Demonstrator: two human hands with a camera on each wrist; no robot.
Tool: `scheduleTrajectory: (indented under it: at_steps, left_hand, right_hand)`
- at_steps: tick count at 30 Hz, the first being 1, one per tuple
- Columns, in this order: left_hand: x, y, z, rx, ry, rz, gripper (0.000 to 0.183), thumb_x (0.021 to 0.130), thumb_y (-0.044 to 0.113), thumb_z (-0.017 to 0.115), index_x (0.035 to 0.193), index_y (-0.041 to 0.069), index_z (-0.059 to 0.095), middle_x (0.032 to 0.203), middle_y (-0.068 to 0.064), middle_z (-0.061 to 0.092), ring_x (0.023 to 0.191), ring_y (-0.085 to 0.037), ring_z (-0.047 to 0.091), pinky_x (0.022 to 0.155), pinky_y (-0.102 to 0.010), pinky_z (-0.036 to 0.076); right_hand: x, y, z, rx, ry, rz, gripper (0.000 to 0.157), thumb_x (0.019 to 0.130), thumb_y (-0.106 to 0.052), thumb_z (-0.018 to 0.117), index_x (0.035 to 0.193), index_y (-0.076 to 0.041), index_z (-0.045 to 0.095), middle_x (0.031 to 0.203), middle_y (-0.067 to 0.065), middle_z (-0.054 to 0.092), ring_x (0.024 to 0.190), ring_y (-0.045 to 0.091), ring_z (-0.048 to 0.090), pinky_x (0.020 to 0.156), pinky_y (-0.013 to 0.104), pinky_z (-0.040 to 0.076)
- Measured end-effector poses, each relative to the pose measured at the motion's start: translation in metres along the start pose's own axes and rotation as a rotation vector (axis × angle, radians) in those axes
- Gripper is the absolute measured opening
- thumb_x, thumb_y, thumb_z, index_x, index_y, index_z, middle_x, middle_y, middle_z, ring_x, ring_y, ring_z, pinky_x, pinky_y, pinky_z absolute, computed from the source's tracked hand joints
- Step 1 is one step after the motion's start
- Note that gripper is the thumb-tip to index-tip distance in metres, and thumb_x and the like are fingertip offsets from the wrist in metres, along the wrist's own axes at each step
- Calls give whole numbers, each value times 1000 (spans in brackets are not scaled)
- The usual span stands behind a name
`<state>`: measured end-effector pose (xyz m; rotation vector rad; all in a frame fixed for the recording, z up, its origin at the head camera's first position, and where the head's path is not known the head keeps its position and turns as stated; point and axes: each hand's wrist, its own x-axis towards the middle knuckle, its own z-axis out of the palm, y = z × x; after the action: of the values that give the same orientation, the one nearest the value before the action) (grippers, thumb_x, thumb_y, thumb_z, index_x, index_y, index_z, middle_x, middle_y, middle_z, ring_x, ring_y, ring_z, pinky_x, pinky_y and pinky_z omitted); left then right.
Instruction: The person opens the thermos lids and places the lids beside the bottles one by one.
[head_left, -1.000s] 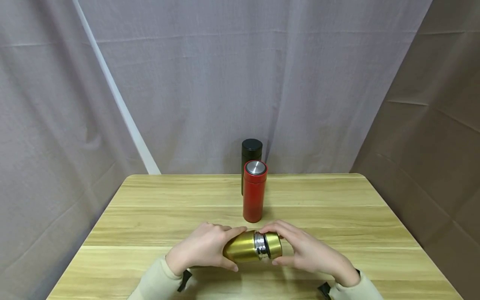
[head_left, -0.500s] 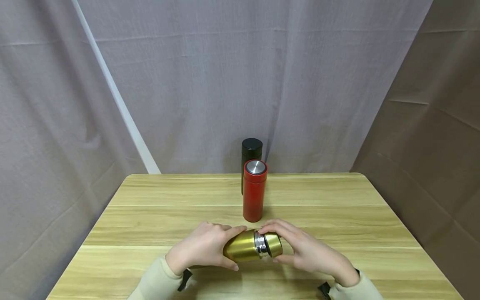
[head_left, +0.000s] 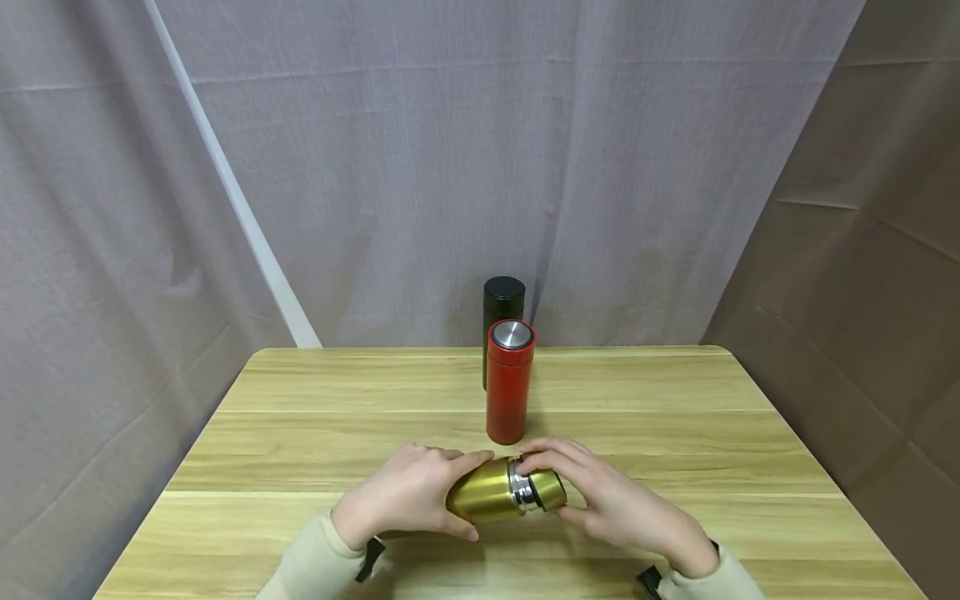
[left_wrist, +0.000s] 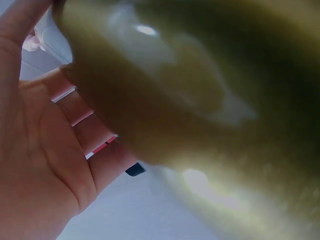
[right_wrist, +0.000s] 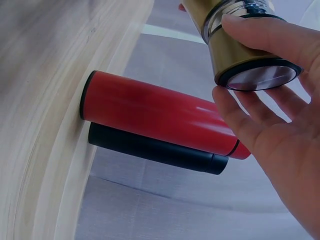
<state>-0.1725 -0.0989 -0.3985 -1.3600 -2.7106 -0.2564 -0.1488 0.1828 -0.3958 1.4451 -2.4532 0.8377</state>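
Note:
A gold thermos (head_left: 483, 492) lies roughly sideways above the near part of the table, its mouth end to the right. My left hand (head_left: 416, 496) grips the body; in the left wrist view the gold body (left_wrist: 165, 95) is blurred and fills much of the picture. My right hand (head_left: 596, 492) holds the gold cap (head_left: 548, 490) between thumb and fingers. The cap sits tilted at the shiny silver neck (head_left: 523, 487), part of which shows. In the right wrist view the cap's silver top (right_wrist: 262, 78) faces the palm.
A red thermos (head_left: 508, 400) with a silver-topped lid stands upright just beyond the gold one. Behind it, partly hidden, stands a black thermos (head_left: 503, 298). The wooden table (head_left: 300, 400) ends at grey curtains (head_left: 390, 208).
The cap has turned and tilted a little at the neck, and my right fingers have shifted with it. My left hand and the thermos body stay almost still.

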Motion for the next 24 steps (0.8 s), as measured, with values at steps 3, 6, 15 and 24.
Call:
scheduleTrajectory:
  at_steps: [3, 6, 15, 24]
  left_hand:
    - [0, 0, 0, -4, -3, 0, 88, 64, 65, 71, 136, 21, 45, 99, 10, 64, 75, -1, 56, 55, -25, 42]
    - [0, 0, -1, -7, -4, 4, 89, 64, 65, 70, 137, 21, 44, 101, 11, 63, 75, -1, 55, 56, -25, 43]
    - [0, 1, -3, -22, -2, 5, 89, 64, 64, 70, 137, 19, 45, 102, 9, 64, 75, -1, 55, 56, -25, 43]
    - [-1, 2, -4, -16, -2, 5, 89, 64, 67, 68, 136, 20, 45, 98, 10, 64, 73, 0, 55, 56, -26, 43]
  right_hand:
    - [0, 0, 0, -3, 5, -2, 73, 67, 5, 73, 131, -21, 46, 134, -2, 43, 119, 14, 42, 93, 32, 40]
    - [-1, 0, 0, -5, 7, 20, 74, 68, 4, 74, 131, -22, 45, 133, -3, 43, 119, 14, 42, 93, 32, 40]
    - [0, 0, 1, -17, -1, 60, 78, 67, 2, 77, 132, -24, 43, 138, -8, 39, 124, 15, 40, 96, 37, 38]
    - [0, -1, 1, -26, 27, 0, 71, 68, 4, 73, 128, -23, 46, 139, -6, 39, 127, 19, 38, 102, 29, 30]
